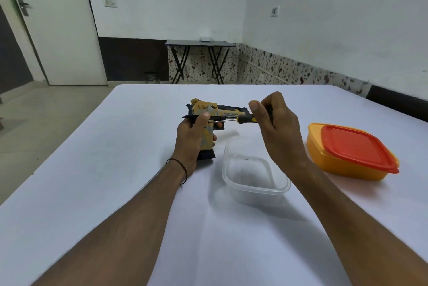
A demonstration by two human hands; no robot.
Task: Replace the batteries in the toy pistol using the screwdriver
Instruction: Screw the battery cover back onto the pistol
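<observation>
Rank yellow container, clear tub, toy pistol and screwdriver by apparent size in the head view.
1. yellow container and clear tub: near alike, not ranked.
2. toy pistol, partly hidden in the left hand.
3. screwdriver, partly inside the right hand.

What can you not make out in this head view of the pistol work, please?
Head view:
- Screw at the screwdriver tip: too small, beside the left hand.
- Grip of the toy pistol: covered by the left hand.
- Screwdriver handle's end: inside the right hand.
- Contents of the yellow container: hidden by its red lid and opaque walls.
- Dark speck in the clear container: too small to identify.
</observation>
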